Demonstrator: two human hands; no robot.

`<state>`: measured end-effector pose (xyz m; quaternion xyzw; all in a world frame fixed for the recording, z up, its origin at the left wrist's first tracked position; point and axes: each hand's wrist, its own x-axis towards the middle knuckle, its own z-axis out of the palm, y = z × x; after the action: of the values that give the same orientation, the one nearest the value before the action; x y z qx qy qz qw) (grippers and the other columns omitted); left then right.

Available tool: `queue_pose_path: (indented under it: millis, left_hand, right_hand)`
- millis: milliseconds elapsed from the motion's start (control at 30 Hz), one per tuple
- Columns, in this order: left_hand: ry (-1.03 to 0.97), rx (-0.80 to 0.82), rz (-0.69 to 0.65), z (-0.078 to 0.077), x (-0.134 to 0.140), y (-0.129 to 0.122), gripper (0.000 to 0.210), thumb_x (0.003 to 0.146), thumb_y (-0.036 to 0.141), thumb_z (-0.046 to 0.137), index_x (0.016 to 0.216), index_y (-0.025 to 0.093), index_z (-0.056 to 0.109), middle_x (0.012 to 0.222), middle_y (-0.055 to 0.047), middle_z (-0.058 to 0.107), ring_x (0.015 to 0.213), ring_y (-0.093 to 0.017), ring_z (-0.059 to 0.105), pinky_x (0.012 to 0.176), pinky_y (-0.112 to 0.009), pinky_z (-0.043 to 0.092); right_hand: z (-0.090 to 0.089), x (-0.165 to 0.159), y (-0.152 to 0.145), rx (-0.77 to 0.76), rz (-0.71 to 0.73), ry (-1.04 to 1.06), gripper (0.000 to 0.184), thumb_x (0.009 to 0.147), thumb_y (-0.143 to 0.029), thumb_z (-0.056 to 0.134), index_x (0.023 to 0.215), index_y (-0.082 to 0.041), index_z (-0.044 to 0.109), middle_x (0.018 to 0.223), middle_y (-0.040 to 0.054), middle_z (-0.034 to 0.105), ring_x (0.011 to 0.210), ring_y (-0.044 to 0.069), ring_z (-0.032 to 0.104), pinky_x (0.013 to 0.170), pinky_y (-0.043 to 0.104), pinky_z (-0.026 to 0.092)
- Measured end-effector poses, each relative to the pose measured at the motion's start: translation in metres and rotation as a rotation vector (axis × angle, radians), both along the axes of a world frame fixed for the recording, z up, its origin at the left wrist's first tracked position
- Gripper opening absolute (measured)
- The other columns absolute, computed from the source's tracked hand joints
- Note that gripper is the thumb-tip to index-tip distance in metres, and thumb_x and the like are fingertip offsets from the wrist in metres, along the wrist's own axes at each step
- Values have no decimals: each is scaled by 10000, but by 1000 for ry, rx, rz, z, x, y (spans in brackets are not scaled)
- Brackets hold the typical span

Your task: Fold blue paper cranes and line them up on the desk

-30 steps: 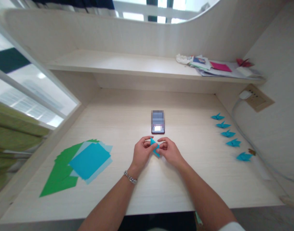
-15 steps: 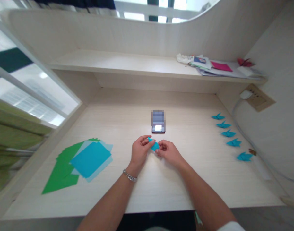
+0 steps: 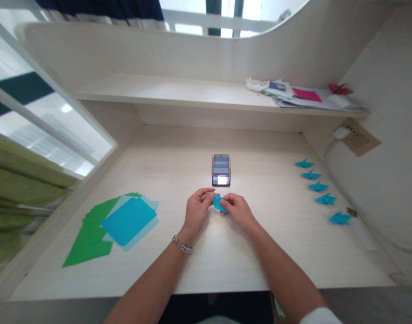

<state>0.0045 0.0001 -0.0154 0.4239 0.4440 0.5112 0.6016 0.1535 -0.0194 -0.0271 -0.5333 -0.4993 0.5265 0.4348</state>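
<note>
A small folded piece of blue origami paper (image 3: pixel 219 204) is held between my two hands above the desk. My left hand (image 3: pixel 199 208) pinches its left end with thumb and fingers, and a bracelet circles that wrist. My right hand (image 3: pixel 239 209) grips the right side, its thumb pressed on the paper's face. The fingers hide parts of the fold. Just beyond the hands lies a phone (image 3: pixel 221 170) with a lit, blurred screen. Several blue paper cranes (image 3: pixel 317 186) stand in a row on the right.
Blue paper sheets (image 3: pixel 129 222) overlap green sheets (image 3: pixel 87 243) on the left of the desk (image 3: pixel 179 144). The shelf (image 3: pixel 179 90) behind bears papers and a pink sheet (image 3: pixel 306 94). A cable (image 3: pixel 347 198) runs from the wall socket (image 3: pixel 361 137) along the right edge.
My right hand has closed further onto the folded paper, its thumb now over the face. The paper has shifted slightly right and turned between the fingers. The camera view has moved a little.
</note>
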Motion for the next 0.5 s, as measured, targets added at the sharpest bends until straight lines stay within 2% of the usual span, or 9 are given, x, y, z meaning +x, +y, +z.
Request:
queue_pose_path:
  millis: [133, 267, 400, 500]
  left_hand:
    - [40, 27, -67, 6, -3, 3, 336, 758, 356, 695, 1005, 134, 645, 892, -101, 727, 794, -195, 685, 727, -337, 564]
    - [263, 91, -193, 3, -10, 10, 273, 678, 318, 766, 857, 124, 697, 739, -66, 712, 661, -175, 669, 633, -287, 563]
    - [252, 46, -128, -6, -14, 15, 263, 665, 314, 773, 825, 120, 695, 693, -56, 705, 613, -167, 660, 611, -285, 563]
    - [197, 19, -122, -9, -14, 15, 280, 649, 314, 783, 840, 127, 696, 714, -55, 711, 622, -171, 663, 616, -294, 568]
  right_hand:
    - [2, 2, 0, -38, 18, 11, 207, 808, -368, 582, 756, -168, 582, 576, -16, 601, 490, 124, 567, 512, 240, 441]
    - [2, 6, 1, -15, 46, -66, 150, 803, -303, 580, 774, -164, 628, 586, -14, 604, 505, 119, 563, 527, 238, 439]
    - [0, 9, 4, -13, 13, 25, 168, 723, -247, 644, 867, -163, 651, 723, 17, 670, 580, 132, 595, 576, 257, 467]
    - [0, 10, 5, -13, -35, 49, 205, 691, -242, 668, 878, -158, 661, 711, 21, 674, 590, 140, 597, 597, 272, 475]
